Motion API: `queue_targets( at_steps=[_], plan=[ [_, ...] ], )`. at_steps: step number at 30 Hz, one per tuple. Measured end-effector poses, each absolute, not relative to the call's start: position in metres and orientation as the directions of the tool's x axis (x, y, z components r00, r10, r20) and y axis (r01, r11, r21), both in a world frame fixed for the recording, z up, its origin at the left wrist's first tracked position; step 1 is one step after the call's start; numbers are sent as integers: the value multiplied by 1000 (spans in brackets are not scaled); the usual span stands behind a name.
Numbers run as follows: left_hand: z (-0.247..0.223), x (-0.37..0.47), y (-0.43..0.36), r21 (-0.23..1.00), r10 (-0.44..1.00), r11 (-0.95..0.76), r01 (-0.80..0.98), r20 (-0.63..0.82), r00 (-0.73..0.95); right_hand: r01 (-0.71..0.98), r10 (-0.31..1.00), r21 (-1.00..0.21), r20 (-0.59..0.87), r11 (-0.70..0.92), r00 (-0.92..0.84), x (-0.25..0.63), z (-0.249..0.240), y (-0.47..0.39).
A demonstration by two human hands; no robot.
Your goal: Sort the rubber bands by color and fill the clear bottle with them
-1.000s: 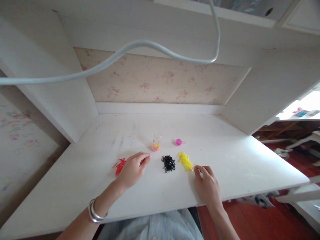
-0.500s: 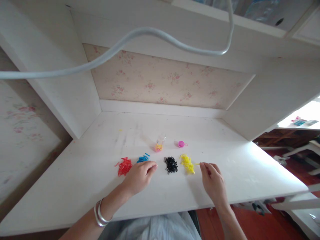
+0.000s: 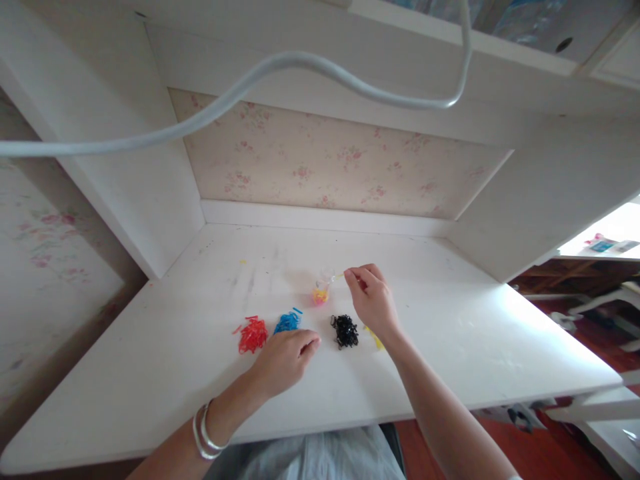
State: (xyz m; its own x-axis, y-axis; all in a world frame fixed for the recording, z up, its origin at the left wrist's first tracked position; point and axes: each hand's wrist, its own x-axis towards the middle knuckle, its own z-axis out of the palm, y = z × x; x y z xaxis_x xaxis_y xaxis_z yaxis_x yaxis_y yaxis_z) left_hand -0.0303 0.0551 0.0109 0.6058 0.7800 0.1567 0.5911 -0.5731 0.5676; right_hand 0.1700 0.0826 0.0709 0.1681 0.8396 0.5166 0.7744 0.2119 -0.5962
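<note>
Reaching toward the far middle of the white desk (image 3: pixel 150 373), your right hand (image 3: pixel 373 300) hovered just right of a small clear jar (image 3: pixel 323 288), thumb and forefinger pinched shut on a thin yellow band (image 3: pixel 339 275) whose free end pointed at the jar's mouth. The jar stood upright and held a little heap of yellow and pink bands at its bottom; whether the pinched band touched the rim I could not tell, as it was very small in the view.

Your left hand (image 3: pixel 286 357) lay on the desk nearer to you, fingers curled loosely with the tips down on the surface, holding nothing that showed. Just beyond its knuckles sat a blue pile (image 3: pixel 287 323) of bands, and left of that, close beside it, a red pile (image 3: pixel 252 334). A black pile (image 3: pixel 345 331) lay to the right of your left fingertips, between your two hands. Under your right wrist a bit of the yellow pile (image 3: pixel 375 338) peeked out, mostly hidden by the forearm.

Two silver bangles (image 3: pixel 205 433) circled your left wrist. A grey cable (image 3: pixel 280 70) looped across the top of the view, in front of the floral back panel (image 3: pixel 320 160) of the desk alcove.
</note>
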Motion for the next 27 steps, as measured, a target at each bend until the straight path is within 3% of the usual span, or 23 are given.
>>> queue_targets(
  at_steps=[12,19,27],
  plan=[
    [12,-30,55,570,768,-590,572,177,615,836,832,-489,549,250,72,159,65,108],
    [12,-30,55,578,769,-587,566,181,613,820,822,-516,560,248,104,168,67,99],
    [10,-29,55,601,772,-584,546,204,602,793,875,-606,413,57,252,215,30,38]
  ],
)
